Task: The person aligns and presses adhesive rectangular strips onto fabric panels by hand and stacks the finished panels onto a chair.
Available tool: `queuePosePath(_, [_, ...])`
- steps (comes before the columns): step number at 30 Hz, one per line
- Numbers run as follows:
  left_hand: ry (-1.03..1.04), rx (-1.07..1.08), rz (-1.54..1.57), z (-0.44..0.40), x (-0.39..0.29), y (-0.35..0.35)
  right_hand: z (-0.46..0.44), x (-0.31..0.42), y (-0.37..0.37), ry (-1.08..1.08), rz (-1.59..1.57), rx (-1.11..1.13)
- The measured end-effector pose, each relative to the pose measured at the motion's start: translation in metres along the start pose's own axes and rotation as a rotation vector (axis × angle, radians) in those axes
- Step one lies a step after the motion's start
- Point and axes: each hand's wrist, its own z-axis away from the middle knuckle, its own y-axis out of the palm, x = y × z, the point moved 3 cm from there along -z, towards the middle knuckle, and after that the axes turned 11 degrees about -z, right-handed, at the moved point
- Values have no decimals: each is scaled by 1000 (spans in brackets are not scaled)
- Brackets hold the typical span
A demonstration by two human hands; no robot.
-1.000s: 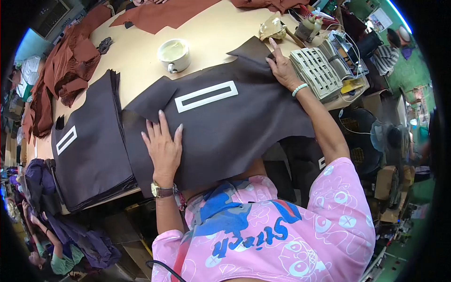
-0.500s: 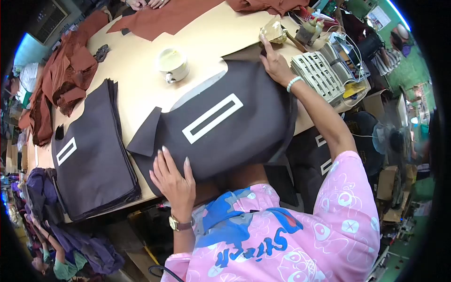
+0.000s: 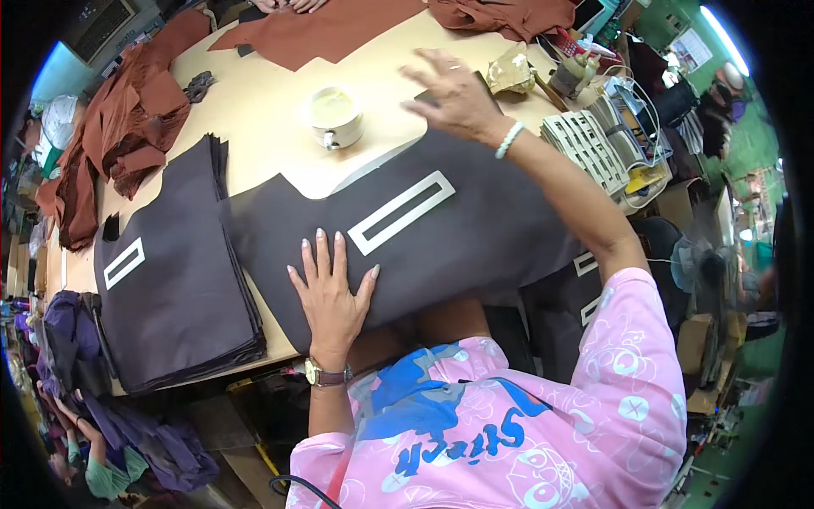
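Note:
A dark brown fabric piece (image 3: pixel 424 229) with a white rectangular frame (image 3: pixel 402 213) on it lies across the table's front edge. My left hand (image 3: pixel 331 297) rests flat on its lower left part, fingers spread. Above its upper right part is my right hand (image 3: pixel 454 93), fingers spread, with nothing visible between them. On the left lies a stack of similar dark pieces (image 3: pixel 178 271), the top one bearing a smaller white frame (image 3: pixel 125 264). A white cup (image 3: pixel 335 117) with pale contents stands behind the fabric.
Rust-coloured cloth (image 3: pixel 127 110) lies at the left and more at the back. Another person's hands (image 3: pixel 292 4) show at the top edge. To the right are a slatted plastic rack (image 3: pixel 585 151), squeeze bottles (image 3: pixel 575 75) and a yellowish lump (image 3: pixel 510 69).
The fabric's folded left corner now lies flat. My right hand has come off the right side of the fabric and moved left with spread fingers. My left hand has shifted slightly.

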Motion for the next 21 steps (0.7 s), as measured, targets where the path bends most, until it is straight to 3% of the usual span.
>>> queuePosePath(2, [-6, -4, 14, 0, 0, 0, -16, 26, 22, -96, 42, 53])
queuePosePath(11, [-14, -18, 59, 1, 3, -1, -57, 53, 75, 159, 40, 401])
queuePosePath(14, [-10, -20, 62, 0, 3, -1, -61, 58, 57, 57, 59, 275])
queuePosePath(17, [-10, -24, 62, 1, 3, -2, -51, 55, 46, -18, -68, -28])
queuePosePath(21, [2, -35, 56, 1, 3, -1, -35, 60, 42, -15, 70, 207])
